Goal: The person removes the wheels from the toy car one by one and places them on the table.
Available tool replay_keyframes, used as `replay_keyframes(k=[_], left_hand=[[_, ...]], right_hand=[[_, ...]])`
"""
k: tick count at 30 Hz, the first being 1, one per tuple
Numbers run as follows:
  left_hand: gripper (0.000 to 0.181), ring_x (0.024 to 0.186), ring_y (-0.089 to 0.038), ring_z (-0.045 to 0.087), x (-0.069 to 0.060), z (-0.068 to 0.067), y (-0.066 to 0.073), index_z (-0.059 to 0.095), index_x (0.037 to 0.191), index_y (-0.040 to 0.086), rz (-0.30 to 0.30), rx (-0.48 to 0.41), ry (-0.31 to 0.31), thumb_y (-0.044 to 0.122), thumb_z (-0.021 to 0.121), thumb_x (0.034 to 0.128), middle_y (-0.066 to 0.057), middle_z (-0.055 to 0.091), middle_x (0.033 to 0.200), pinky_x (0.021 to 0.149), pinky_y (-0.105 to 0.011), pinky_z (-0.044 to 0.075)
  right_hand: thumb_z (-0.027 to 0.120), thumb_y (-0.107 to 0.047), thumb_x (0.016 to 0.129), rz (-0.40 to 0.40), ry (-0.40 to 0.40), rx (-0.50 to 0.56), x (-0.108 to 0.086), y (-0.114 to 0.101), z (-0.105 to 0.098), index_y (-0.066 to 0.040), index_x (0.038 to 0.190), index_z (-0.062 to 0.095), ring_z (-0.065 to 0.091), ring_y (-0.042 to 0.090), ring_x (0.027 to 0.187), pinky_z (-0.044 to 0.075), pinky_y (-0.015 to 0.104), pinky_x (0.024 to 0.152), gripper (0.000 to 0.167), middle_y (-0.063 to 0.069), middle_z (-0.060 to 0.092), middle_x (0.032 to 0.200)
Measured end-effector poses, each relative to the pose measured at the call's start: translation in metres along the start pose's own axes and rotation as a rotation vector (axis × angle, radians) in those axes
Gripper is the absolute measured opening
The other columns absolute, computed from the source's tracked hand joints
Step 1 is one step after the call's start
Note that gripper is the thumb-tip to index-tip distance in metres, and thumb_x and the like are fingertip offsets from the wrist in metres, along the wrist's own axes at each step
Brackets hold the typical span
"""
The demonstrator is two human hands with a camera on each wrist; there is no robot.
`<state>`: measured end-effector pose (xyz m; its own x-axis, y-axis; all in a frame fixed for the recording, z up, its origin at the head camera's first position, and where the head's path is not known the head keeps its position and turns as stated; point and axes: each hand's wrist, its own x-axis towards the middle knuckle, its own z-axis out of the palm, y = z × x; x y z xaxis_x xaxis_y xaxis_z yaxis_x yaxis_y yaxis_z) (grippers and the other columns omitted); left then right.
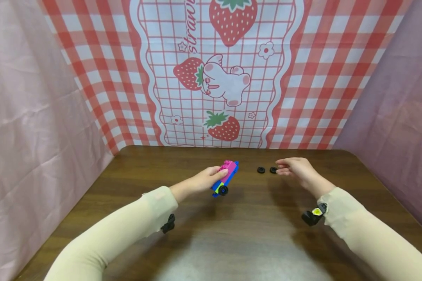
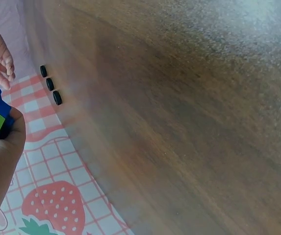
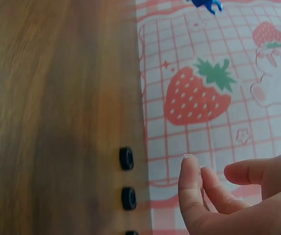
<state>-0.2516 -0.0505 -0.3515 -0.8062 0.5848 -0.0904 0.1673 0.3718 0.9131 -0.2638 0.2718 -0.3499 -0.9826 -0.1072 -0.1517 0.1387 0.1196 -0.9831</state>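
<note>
"Where's the toy car?"

"The pink, blue and lime-green plastic-brick toy car [image 1: 231, 167] is up above the brown wood-grain worktop [image 1: 246, 238], in the left-hand grip [image 1: 207, 179]. That one is pinching it, with the thumb lying across the pink top."

"Any wheels on it?"

"I can see one black round wheel [image 1: 223, 190], at the end nearer the person. The far side is hidden."

"And the other hand?"

"The right-hand grip [image 1: 299, 171] is spread and holds nothing: thumb apart from the fingers, which bend slightly. It's just beside the small black loose wheels [image 2: 50, 84]."

"How many of those?"

"Three, in a row near the worktop's far edge, close together but apart, as the left wrist view shows. From the head I can make out only two."

"What's behind them?"

"A red-and-white checked cloth [image 1: 119, 78] printed with strawberries, standing up beyond the worktop, with a pale pink curtain [image 1: 38, 117] on the left."
</note>
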Motion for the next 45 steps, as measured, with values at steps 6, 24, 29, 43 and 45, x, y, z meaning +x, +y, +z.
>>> replay_keyframes(k=[6,24,29,43,45], left_hand=[[0.042,0.066,-0.009,0.057,0.002,0.001,0.003,0.053,0.117,-0.005,0.007,0.030,-0.003,0.032,0.037,0.1057,-0.003,0.059,0.079,0.066,-0.028,0.053],[0.041,0.068,-0.008,0.056,0.009,0.006,0.002,0.051,0.121,-0.007,0.034,0.017,0.042,0.029,0.038,0.1058,-0.003,0.057,0.081,0.064,-0.022,0.050],[0.042,0.069,-0.009,0.056,0.009,0.005,0.007,0.049,0.123,-0.008,0.031,0.018,0.076,0.029,0.038,0.1056,-0.005,0.058,0.083,0.065,-0.022,0.050],[0.045,0.080,-0.015,0.064,0.010,0.007,0.016,0.046,0.131,-0.008,0.050,-0.019,0.056,0.028,0.036,0.1063,-0.023,0.065,0.103,0.074,-0.029,0.056],[0.045,0.081,-0.014,0.064,0.010,0.008,0.017,0.046,0.131,-0.008,0.050,-0.035,0.048,0.029,0.036,0.1064,-0.022,0.065,0.103,0.075,-0.029,0.056]], right_hand=[[0.038,-0.014,0.104,-0.031,-0.044,-0.036,-0.005,-0.008,0.012,0.021,0.135,0.035,0.068,0.007,0.078,0.056,0.025,0.081,0.047,-0.003,0.067,0.083],[0.042,-0.016,0.104,-0.011,-0.201,-0.060,-0.019,-0.020,0.057,0.024,0.123,0.046,0.069,0.009,0.073,0.057,0.027,0.075,0.044,0.003,0.070,0.081],[0.047,-0.022,0.103,-0.010,-0.252,-0.113,-0.022,-0.020,0.071,0.020,0.118,0.053,0.069,0.012,0.077,0.058,0.031,0.077,0.045,0.004,0.070,0.082],[0.055,-0.030,0.099,-0.059,-0.466,-0.157,-0.029,-0.017,0.107,0.013,0.116,0.058,0.070,0.019,0.079,0.055,0.046,0.085,0.046,0.013,0.071,0.089],[0.056,-0.029,0.098,-0.059,-0.500,-0.168,-0.029,-0.016,0.111,0.014,0.114,0.058,0.070,0.019,0.078,0.055,0.048,0.084,0.045,0.015,0.071,0.089]])
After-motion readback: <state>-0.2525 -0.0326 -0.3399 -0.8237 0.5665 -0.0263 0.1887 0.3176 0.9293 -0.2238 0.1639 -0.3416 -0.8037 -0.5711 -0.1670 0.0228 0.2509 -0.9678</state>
